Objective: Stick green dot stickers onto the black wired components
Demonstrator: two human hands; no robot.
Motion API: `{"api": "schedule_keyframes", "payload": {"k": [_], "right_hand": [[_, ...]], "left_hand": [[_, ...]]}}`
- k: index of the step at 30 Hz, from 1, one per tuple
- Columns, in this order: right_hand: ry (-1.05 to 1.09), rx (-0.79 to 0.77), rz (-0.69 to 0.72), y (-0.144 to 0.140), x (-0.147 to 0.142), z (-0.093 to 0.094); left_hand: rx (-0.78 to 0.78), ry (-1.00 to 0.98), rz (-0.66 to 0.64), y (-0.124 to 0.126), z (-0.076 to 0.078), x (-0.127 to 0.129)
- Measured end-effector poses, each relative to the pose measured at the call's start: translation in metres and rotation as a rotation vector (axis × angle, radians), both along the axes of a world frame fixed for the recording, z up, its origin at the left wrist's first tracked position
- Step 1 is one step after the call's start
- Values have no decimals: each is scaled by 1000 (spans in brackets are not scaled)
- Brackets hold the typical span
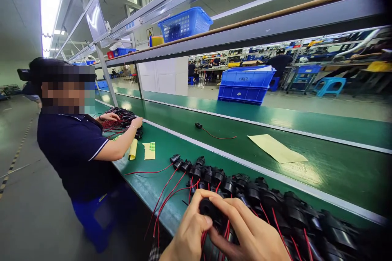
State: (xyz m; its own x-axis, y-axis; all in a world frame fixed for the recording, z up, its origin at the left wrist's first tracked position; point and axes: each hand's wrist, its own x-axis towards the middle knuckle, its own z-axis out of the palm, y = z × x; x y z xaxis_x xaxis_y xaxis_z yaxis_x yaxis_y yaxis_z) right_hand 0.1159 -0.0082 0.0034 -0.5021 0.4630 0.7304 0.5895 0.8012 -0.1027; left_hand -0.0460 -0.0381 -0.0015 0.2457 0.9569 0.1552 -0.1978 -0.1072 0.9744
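Right now, both hands, left (188, 232) and right (248, 234), gripping one small round black part (210, 209) with thin red wires (226, 230), low over the green desk (159, 187), beside a row of same black parts (275, 208).

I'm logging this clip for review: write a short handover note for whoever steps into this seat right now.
Left hand and right hand: both grip one black round part with red wires, held just above the bench edge.
Supply: a long row of like black parts lies on the green bench, red leads trailing toward the edge.
Nearby: yellow sticker sheet beside a co-worker handling another pile; a single wired part and a tan sheet lie on the belt.
Done or left: cannot tell which parts in the row are finished.
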Motion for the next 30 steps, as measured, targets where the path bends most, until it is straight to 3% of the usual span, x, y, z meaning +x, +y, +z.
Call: {"api": "schedule_keyframes", "payload": {"k": [5,11,16,19,21,23,25,28,30], "right_hand": [[-38,32,18,1,1,-7],[33,-67,55,2,-2,-2],[-7,-24,39,2,-5,-7],[-14,38,21,1,-9,-16],[10,42,29,1,-12,-20],[66,-30,49,5,-14,-17],[151,-214,39,17,-15,-5],[284,-597,-69,54,-15,18],[308,-705,-149,86,-16,29]], "left_hand": [[34,57,48,-3,0,-1],[33,-16,-62,2,-3,-9],[-6,111,79,-5,-8,-5],[-71,155,163,-11,-19,-3],[-107,127,154,-8,-28,-6],[-84,52,96,1,-35,-10],[-33,-28,49,14,-40,-13],[5,-58,18,31,-51,-14],[14,-26,-53,32,-63,-17]]}}
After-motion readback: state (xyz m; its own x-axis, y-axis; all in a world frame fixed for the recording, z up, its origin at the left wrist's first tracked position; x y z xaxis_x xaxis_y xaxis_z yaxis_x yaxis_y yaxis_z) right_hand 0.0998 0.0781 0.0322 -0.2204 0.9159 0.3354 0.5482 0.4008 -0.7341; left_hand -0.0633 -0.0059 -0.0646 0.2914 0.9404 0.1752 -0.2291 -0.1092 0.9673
